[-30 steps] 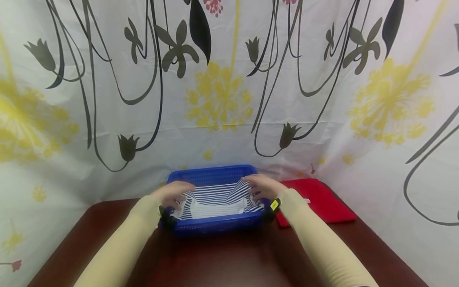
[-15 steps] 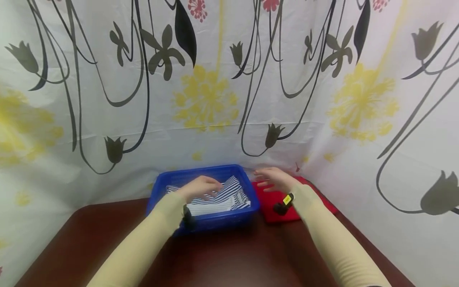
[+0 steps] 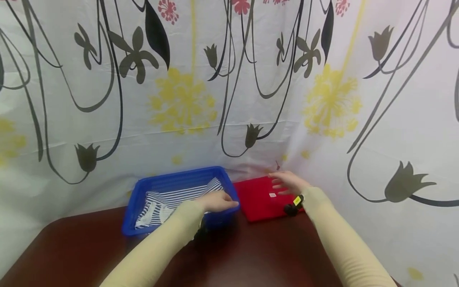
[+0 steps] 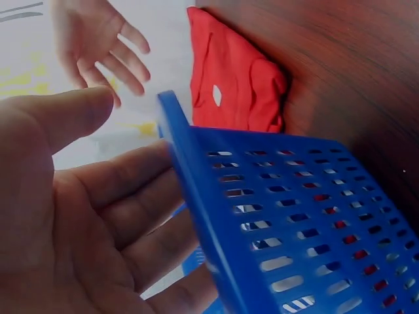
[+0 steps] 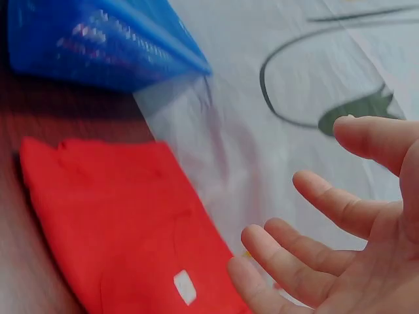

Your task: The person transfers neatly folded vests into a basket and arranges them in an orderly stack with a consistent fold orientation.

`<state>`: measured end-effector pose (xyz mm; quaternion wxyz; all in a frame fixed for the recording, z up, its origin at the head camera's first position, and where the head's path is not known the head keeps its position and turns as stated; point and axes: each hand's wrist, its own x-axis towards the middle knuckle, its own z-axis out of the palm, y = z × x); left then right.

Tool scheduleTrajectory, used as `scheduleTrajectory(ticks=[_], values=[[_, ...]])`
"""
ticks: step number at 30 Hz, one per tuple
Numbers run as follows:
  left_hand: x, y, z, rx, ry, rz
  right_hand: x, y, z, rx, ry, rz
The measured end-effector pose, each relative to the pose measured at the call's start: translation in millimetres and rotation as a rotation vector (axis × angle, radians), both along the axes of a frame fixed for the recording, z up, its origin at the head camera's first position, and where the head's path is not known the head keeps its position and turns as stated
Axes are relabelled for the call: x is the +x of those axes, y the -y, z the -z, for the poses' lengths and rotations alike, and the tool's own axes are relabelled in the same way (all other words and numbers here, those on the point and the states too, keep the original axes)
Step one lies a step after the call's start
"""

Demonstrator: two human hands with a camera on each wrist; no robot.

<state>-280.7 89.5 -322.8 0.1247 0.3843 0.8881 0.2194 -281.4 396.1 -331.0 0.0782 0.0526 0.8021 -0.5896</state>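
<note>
A blue perforated plastic basket [image 3: 130, 219] stands on the table, with a blue-and-white striped cloth [image 3: 186, 193] lying inside it. My left hand [image 3: 218, 201] is at the basket's right front corner. In the left wrist view, its extended fingers [image 4: 141, 206] reach behind the basket wall, right at the rim, while the thumb stays raised and apart from it. A folded red cloth [image 3: 256, 199] with a small white tag lies right of the basket. My right hand [image 3: 290, 182] hovers over its far right part, fingers spread and nothing in them.
A dark reddish-brown wooden table [image 3: 265, 251] carries the basket and the red cloth. Behind and to the right hangs a white curtain [image 3: 279, 151] printed with flowers, close to the far sides of both.
My view has turned right. The left hand has gone from the basket's left side across to its right front corner. My right hand has left the basket's right side for over the red cloth.
</note>
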Motion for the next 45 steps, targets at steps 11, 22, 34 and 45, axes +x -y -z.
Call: scheduleTrajectory(ticks=[11,22,34,45], values=[[-3.9,-4.1,0.2,0.046,-0.024,-0.047,8.5,-32.3,7.4,0.036,0.019,0.012],[36.6,-100.2,17.9,0.545,0.341,-0.173,1.0,-69.8,9.4,0.287,-0.028,0.071],[9.2,-114.9,82.2,0.705,0.405,-0.526,-29.7,-74.2,49.4,0.506,-0.061,0.132],[-12.7,-124.5,105.6,0.841,0.476,-0.604,-55.4,-83.6,68.2,0.568,-0.022,0.166]])
